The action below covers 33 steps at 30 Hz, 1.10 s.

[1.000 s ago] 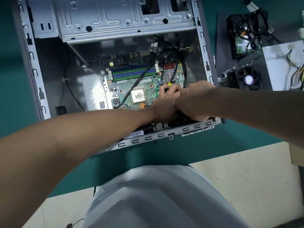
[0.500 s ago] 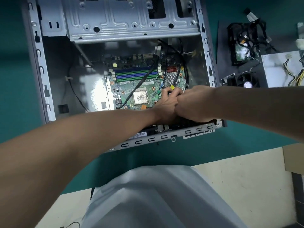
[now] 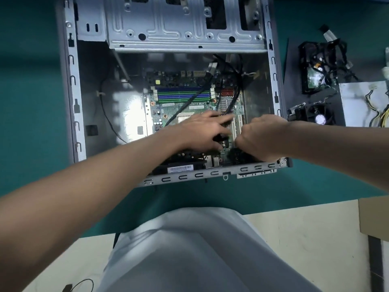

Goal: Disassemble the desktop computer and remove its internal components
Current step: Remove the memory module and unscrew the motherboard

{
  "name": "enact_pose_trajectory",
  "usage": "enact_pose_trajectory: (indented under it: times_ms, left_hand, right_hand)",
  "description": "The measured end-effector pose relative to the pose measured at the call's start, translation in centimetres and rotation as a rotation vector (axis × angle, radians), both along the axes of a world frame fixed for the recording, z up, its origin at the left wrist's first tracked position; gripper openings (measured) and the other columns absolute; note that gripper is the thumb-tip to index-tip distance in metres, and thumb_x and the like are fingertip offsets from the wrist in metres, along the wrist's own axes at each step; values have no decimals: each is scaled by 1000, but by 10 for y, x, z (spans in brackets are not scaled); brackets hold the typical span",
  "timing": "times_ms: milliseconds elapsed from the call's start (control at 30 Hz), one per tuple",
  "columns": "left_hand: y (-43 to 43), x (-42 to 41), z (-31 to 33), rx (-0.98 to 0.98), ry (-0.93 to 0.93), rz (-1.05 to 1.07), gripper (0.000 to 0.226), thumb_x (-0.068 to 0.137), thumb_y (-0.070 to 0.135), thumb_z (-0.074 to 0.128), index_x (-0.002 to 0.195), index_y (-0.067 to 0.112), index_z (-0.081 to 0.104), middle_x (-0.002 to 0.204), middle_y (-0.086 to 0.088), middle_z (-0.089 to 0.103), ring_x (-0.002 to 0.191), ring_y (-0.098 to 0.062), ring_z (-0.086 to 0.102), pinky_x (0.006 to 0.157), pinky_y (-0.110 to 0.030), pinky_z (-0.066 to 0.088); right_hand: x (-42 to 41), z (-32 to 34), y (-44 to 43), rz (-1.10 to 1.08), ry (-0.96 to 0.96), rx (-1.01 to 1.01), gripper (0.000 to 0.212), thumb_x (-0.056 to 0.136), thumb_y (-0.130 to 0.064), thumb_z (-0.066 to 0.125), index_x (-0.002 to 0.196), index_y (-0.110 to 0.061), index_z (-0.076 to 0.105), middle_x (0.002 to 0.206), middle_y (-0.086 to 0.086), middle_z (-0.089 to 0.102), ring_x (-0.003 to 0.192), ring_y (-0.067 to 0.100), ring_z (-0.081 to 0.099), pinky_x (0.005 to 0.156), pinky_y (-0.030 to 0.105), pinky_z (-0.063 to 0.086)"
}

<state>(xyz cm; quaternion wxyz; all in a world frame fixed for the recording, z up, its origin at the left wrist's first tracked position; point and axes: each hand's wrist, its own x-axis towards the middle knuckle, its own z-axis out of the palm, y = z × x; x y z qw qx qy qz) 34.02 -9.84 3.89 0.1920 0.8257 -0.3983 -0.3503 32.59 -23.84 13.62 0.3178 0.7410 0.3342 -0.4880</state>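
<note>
Grey steel case (image 3: pixel 71 85) is lying open on the desk (image 3: pixel 27 102), motherboard (image 3: pixel 168 110) inside. Left hand (image 3: pixel 202 131) is spreading flat on the board; right hand (image 3: pixel 263 140) is clenching by the white slots (image 3: pixel 236 125), contents hidden. Fan (image 3: pixel 315 116) is resting near the desk's right edge.

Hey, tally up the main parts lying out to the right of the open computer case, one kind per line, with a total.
Drive under a tangle of black cables: 1
Cooling fan: 1
Grey power supply box with wires: 1
Total: 3
</note>
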Motion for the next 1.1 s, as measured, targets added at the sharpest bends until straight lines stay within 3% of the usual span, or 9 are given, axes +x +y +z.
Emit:
enact_pose_trajectory:
  times_ms: [100, 233, 367, 500, 600, 700, 833, 1100]
  left_hand:
    - [14, -7, -2, 157, 8, -47, 67, 95, 52, 43, 153, 34, 14, 156, 19, -22, 147, -19, -15, 115, -48, -2]
    - [20, -3, -6, 206, 109, -53, 62, 98, 56, 32, 153, 37, 9, 154, 24, -23, 146, -18, -16, 119, -54, 1]
    - [19, -2, -5, 226, 156, -61, 63, 98, 55, 34, 152, 38, 7, 152, 26, -25, 146, -17, -18, 118, -56, 0]
    - [20, 1, -3, 226, 181, -63, 64, 98, 55, 34, 153, 38, 6, 153, 25, -25, 146, -16, -18, 116, -52, -4]
    - [21, 2, 0, 222, 183, -66, 64, 98, 54, 35, 153, 36, 7, 154, 24, -24, 146, -16, -17, 116, -50, -4]
    - [23, 2, 2, 213, 199, -53, 64, 99, 52, 36, 153, 34, 7, 155, 22, -22, 146, -16, -16, 116, -48, -4]
    - [24, 1, 5, 224, 197, -54, 64, 99, 52, 36, 153, 33, 8, 155, 22, -22, 146, -15, -15, 116, -47, -4]
    - [24, 1, 4, 230, 209, -55, 64, 99, 52, 35, 153, 33, 8, 155, 22, -22, 146, -15, -16, 117, -50, -4]
  right_hand:
    - [-1, -7, 0, 25, 50, -71, 17, 99, -26, 48, 103, -10, 51, 78, 1, 53, 66, 13, 51, 75, 32, 52]
    - [-1, -8, 3, 3, 18, -110, 14, 99, -24, 48, 103, -11, 52, 75, 0, 52, 59, 11, 46, 71, 30, 46]
    - [-5, -14, 7, -121, -56, -60, 20, 99, -23, 47, 83, -12, 43, 77, 2, 51, 63, 13, 47, 69, 30, 49]
    - [-4, -16, 12, -233, -43, -97, 12, 100, -14, 44, 109, -7, 48, 76, -1, 40, 61, 10, 35, 88, 35, 44]
    - [-5, -15, 14, -247, -4, -114, 23, 103, -18, 39, 124, -9, 45, 76, -3, 37, 60, 8, 29, 82, 28, 36]
    - [-8, -16, 12, -306, 21, -111, 29, 106, -24, 29, 125, -8, 43, 91, -1, 48, 70, 8, 38, 85, 28, 36]
    - [-11, -21, 13, -340, 41, -81, 31, 104, -26, 34, 124, -6, 46, 79, -3, 38, 73, 12, 42, 78, 23, 35]
    - [-15, -25, 14, -469, 32, -122, 32, 104, -26, 34, 129, -9, 45, 105, 6, 53, 86, 17, 50, 73, 25, 38]
